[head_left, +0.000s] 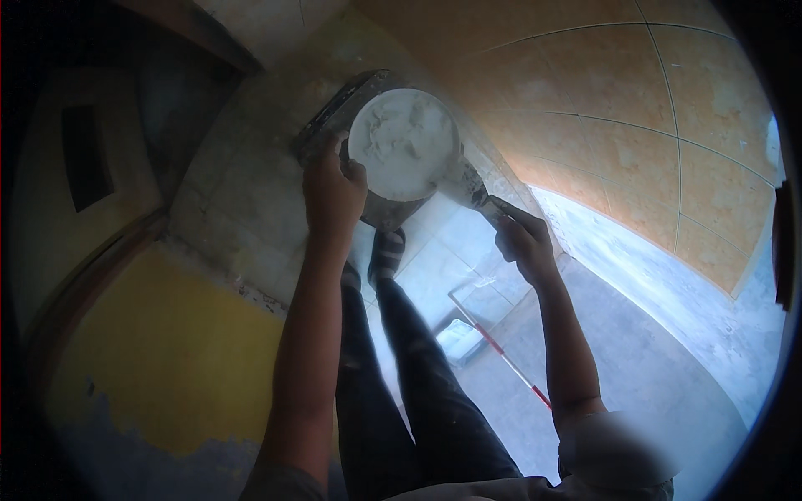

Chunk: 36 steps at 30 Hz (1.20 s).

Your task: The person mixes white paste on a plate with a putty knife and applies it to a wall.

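Observation:
A round, light-rimmed container holds a thick white paste, its surface rough and lumpy. My left hand is closed on the container's left side, with a dark part, maybe a handle, showing by the fingers. In my closed right hand is a putty knife, its broad, smeared blade at the container's lower right rim. Haze and the container's edge make it hard to tell whether the blade touches the paste. Behind and partly under the container lies a dark, flat-edged object, mostly hidden.
Orange-beige tiles cover the wall to the right. A red-and-white pole lies on the floor near a bright rectangular thing. My sandalled foot stands below the container. On the left are a yellow wall and a pale door-like panel.

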Available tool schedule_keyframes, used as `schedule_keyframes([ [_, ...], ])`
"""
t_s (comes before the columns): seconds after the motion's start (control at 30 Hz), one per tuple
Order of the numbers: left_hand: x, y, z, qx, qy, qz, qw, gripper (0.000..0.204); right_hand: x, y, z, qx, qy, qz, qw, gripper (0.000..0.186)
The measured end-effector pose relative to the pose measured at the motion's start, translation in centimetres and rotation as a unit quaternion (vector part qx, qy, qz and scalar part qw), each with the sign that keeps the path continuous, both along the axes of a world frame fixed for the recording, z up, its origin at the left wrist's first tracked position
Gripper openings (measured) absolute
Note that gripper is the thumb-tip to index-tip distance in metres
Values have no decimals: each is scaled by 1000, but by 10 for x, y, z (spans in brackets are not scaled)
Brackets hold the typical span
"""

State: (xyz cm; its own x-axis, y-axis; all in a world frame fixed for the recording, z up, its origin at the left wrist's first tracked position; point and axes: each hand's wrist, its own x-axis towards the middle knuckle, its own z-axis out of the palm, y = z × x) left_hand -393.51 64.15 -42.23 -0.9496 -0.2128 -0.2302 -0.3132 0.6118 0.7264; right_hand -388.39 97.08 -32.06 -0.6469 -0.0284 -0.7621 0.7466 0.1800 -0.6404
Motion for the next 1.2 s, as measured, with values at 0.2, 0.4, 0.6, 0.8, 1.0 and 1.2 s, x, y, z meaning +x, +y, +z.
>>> schedule_keyframes([
  [0.2,-6,4,-13,-29,46,-19,998,46,-18,19,-28,-26,5,1,1000,44],
  [0.4,-13,3,-17,-22,36,-27,999,47,-36,46,-51,-65,-31,-2,997,41],
  [0.6,-15,-1,-14,-12,24,-31,999,49,-50,48,-66,-118,-40,-20,992,38],
  [0.8,-17,0,-15,9,16,-25,1000,51,-77,50,-79,-139,-39,18,989,33],
  [1.0,-16,0,-17,20,26,-19,999,50,-139,50,-81,-83,-40,96,991,25],
  [1.2,-15,-10,-10,49,-4,-9,999,50,-217,49,-49,-9,-24,282,959,29],
])
